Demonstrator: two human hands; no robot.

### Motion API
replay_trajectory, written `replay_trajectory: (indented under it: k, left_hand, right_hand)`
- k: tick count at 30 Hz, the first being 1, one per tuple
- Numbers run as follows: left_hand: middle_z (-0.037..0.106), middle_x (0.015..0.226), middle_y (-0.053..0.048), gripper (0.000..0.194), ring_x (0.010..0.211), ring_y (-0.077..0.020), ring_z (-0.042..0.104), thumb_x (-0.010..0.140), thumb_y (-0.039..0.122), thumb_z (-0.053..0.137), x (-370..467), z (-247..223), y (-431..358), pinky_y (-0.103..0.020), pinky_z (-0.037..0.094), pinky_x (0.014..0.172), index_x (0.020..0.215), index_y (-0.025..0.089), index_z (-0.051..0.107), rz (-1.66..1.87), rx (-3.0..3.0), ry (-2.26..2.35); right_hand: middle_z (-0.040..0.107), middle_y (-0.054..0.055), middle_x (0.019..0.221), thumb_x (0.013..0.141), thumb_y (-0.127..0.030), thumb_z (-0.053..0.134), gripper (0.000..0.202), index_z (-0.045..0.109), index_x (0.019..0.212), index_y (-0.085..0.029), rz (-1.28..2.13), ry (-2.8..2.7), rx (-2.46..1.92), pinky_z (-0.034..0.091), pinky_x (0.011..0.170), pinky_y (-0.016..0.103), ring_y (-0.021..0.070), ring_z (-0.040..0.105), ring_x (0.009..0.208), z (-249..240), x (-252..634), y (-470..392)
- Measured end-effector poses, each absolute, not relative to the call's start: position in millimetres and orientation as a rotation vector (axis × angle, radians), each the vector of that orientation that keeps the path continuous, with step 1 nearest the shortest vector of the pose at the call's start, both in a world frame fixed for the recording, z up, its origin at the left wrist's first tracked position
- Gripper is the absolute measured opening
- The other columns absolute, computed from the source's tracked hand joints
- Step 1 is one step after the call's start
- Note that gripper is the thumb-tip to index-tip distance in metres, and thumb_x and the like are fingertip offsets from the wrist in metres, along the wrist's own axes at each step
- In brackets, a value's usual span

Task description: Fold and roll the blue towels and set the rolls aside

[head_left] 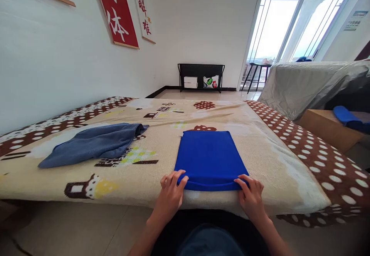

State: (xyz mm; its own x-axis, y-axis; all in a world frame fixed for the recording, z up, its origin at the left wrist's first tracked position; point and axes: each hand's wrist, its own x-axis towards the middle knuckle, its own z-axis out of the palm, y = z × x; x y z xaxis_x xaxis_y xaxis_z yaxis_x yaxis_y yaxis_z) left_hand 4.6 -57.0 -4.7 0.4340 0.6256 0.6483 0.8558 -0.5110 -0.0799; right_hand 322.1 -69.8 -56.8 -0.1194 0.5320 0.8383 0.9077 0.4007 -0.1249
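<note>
A flat, bright blue rectangular cloth (pixel 210 154) lies on the patterned blanket (pixel 162 140) straight ahead, a small pale tag at its far left corner. Along its near edge runs a raised fold or hem. My left hand (pixel 172 186) pinches the near left corner between thumb and fingers. At the near right corner, my right hand (pixel 252 193) grips the same edge in a similar pinch. Off to the left rests a rumpled grey-blue towel (pixel 91 144), apart from both hands.
The blanket covers a low, broad surface whose near edge is just before me. A plastic-covered piece of furniture (pixel 300 82) and a cardboard box (pixel 326 127) stand at right. Against the far wall is a black rack (pixel 200 69), with a black stool (pixel 257 73) by the glass door.
</note>
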Motion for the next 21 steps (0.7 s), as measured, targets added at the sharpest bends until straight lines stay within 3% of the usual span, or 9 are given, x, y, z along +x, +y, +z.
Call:
replay_trajectory:
  k: [5,12,16,21]
  left_hand:
    - [0.064,0.11,-0.009,0.042,0.102,-0.0242,0.058,0.081,-0.004,0.042,21,-13,-61,-0.042,0.043,0.096,0.111,0.018,0.061,-0.737,-2.424,-1.069]
    - [0.063,0.12,-0.012,0.041,0.116,-0.0254,0.056,0.089,0.004,0.047,11,-13,-70,-0.041,0.04,0.102,0.127,0.015,0.057,-0.825,-2.517,-0.981]
    - [0.065,0.118,-0.01,0.031,0.114,-0.0237,0.057,0.093,0.01,0.052,15,-11,-70,-0.04,0.037,0.102,0.123,0.016,0.059,-0.886,-2.529,-0.934]
    - [0.066,0.1,-0.007,0.019,0.1,-0.0212,0.059,0.096,0.013,0.051,21,-10,-64,-0.04,0.036,0.096,0.112,0.017,0.061,-0.936,-2.531,-1.004]
  right_hand:
    - [0.066,0.006,0.103,0.09,-0.004,0.045,0.032,0.062,0.111,-0.021,-0.37,-1.891,-1.149,0.036,0.094,0.042,0.0206,0.058,0.099,-54,304,-78]
    - [0.066,0.007,0.115,0.093,-0.01,0.055,0.041,0.057,0.131,-0.024,-0.328,-1.995,-1.073,0.035,0.098,0.042,0.0214,0.059,0.108,-43,312,-89]
    - [0.066,0.007,0.116,0.094,-0.013,0.057,0.037,0.061,0.128,-0.026,-0.294,-2.017,-1.033,0.036,0.097,0.041,0.0209,0.059,0.108,-40,311,-89]
    - [0.066,0.005,0.098,0.095,-0.018,0.057,0.02,0.068,0.111,-0.024,-0.243,-1.91,-1.079,0.035,0.093,0.04,0.0193,0.058,0.097,-39,308,-83]
